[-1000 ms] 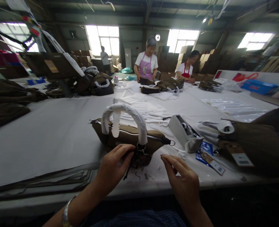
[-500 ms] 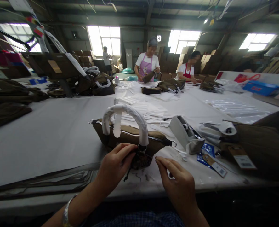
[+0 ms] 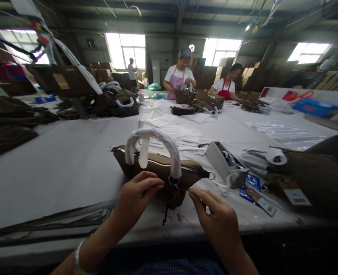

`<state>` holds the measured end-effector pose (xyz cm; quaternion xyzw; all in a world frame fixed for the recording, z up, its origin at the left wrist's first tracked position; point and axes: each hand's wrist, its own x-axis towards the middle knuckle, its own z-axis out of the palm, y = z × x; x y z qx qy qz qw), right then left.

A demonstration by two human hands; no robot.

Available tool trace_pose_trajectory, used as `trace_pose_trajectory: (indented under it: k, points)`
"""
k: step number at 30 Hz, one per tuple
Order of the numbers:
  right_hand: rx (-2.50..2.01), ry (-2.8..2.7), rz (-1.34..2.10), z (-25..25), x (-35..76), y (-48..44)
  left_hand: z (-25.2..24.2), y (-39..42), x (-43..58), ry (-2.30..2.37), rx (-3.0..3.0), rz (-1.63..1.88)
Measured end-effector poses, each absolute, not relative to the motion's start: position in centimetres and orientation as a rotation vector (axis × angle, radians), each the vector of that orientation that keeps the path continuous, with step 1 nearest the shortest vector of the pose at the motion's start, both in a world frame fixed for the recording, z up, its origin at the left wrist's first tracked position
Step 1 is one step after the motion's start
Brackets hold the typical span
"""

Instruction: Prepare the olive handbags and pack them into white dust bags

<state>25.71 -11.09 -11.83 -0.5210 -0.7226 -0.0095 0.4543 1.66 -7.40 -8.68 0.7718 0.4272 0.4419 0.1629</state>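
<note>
An olive-brown handbag [image 3: 154,162] with a silver zip stands on the white table, its handle [image 3: 160,135] wrapped in white. A dark patterned charm [image 3: 175,198] with a black cord hangs from a ring at the handle's right base. My left hand [image 3: 137,191] is at the bag's near side, left of the charm, with fingertips pinched together. My right hand [image 3: 214,210] is to the right of the charm, thumb and index finger pressed together. Whatever either pinch holds is too small to make out; a faint thin line seems to run between them.
A grey tape dispenser [image 3: 226,164] is right of the bag, near paper tags [image 3: 260,200] and another brown bag [image 3: 314,179]. Grey sheets [image 3: 86,217] lie at the front left. Across the table, a person in a purple apron [image 3: 176,82] handles a bag.
My left hand has drawn slightly left, away from the ring, uncovering the charm and its cord. My right hand has barely moved. Across the table, the person's bag is now upright.
</note>
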Motion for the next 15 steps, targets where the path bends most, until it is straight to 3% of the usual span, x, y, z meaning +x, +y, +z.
trace_pose_trajectory:
  k: [4,6,11,15]
  points:
    - [-1.375,-1.61,0.112,-12.3,27.8,-12.1,-7.6,-7.6,0.8,1.15,1.835,1.342]
    - [-1.395,-1.455,0.352,-12.2,28.2,-12.5,-7.3,-7.7,1.0,1.091,1.683,1.321]
    - [-0.926,-0.966,1.132,-11.1,27.3,-12.5,-6.9,-8.2,2.6,0.939,1.363,1.171]
    - [-0.783,-0.822,1.297,-10.9,25.9,-12.0,-6.8,-8.4,4.0,0.888,1.376,1.175]
